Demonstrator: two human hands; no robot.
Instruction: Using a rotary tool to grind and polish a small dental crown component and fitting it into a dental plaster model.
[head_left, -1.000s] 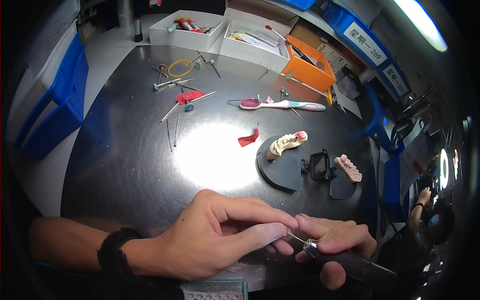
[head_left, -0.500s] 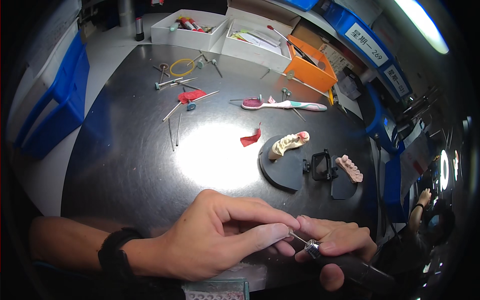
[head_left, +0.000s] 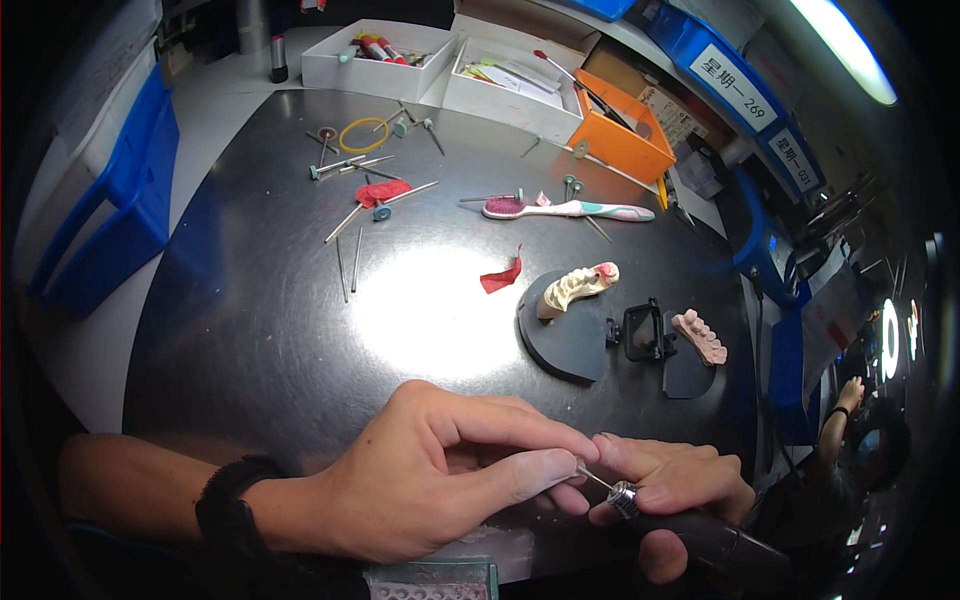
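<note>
My right hand (head_left: 680, 475) is wrapped round a dark rotary handpiece (head_left: 720, 540) with a ribbed metal collar, which slants down to the lower right. A thin metal bur (head_left: 594, 476) sticks out of the collar toward my left fingertips. Thumb and fingers of my left hand (head_left: 440, 475) are pinched together at the bur's tip; whatever small thing they hold is hidden. The fingertips of both hands meet there, low over the front of the bench. Beyond them stands a dental articulator (head_left: 640, 330) with a cream tooth model (head_left: 578, 290) and a pinkish tooth model (head_left: 700, 338) on its dark plates.
A toothbrush (head_left: 575, 209), a red sheet scrap (head_left: 502, 277) and several loose burs (head_left: 350, 170) lie on the dark metal benchtop (head_left: 250, 300). White boxes (head_left: 375, 70) and an orange box (head_left: 625, 130) line the back. A blue bin (head_left: 110, 200) stands left; another person's arm (head_left: 835, 425) shows far right.
</note>
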